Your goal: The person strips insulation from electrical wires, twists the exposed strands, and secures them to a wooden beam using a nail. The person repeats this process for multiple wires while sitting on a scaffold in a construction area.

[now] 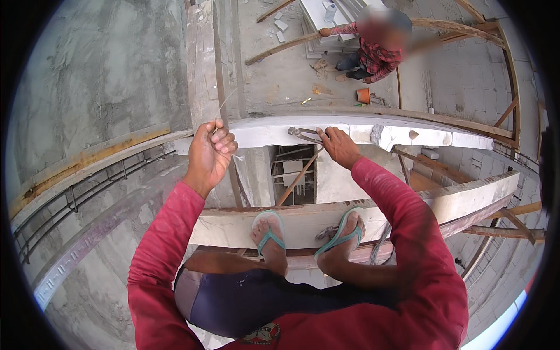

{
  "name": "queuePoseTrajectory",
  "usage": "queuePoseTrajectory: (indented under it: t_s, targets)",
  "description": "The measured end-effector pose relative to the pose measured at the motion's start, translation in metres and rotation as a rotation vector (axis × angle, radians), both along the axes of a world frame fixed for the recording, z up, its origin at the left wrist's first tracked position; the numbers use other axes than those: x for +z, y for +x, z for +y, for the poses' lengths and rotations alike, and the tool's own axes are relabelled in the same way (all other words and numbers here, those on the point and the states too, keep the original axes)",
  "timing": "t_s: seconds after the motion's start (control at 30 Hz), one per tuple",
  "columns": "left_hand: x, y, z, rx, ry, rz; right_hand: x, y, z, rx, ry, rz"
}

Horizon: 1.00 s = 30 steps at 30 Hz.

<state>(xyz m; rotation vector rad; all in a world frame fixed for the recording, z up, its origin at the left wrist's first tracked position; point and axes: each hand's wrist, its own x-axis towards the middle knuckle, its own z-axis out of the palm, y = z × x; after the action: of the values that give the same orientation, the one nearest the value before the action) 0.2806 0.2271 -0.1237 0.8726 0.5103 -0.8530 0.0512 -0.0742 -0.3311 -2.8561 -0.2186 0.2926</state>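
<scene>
My left hand (pixel 211 153) is raised beside an upright timber and closed. Pinched in its fingers is a thin pale string (pixel 225 104), which slants up and away from the fist. A short loose strand shows below the same hand. My right hand (pixel 339 146) rests on the white block ledge (pixel 262 132), closed around the handles of metal pincers (pixel 302 133). The pincers lie nearly flat on the ledge, their jaws toward the left. A rough lump of block (pixel 382 137) sits on the ledge to the right of this hand.
My sandalled feet stand on a wooden beam (pixel 224 228), with a drop between it and the ledge. Below, a co-worker (pixel 382 58) grips a wooden pole (pixel 283 49) near an orange bucket (pixel 363 95). Steel bars (pixel 73 198) run along the left.
</scene>
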Motion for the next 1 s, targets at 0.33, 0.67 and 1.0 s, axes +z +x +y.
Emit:
queuePoseTrajectory:
  t_s: [0.33,0.67,1.0]
  targets:
    - [-0.040,-0.032,0.010,0.257,-0.164,0.132,-0.004,0.008,-0.008,-0.100,-0.029,0.102]
    - [-0.055,-0.045,-0.012,0.351,-0.174,0.209,0.135,0.067,0.138,-0.364,1.020,-0.008]
    - [-0.090,-0.083,0.011,0.443,-0.091,0.241,0.141,0.073,0.128,-0.362,0.876,-0.101]
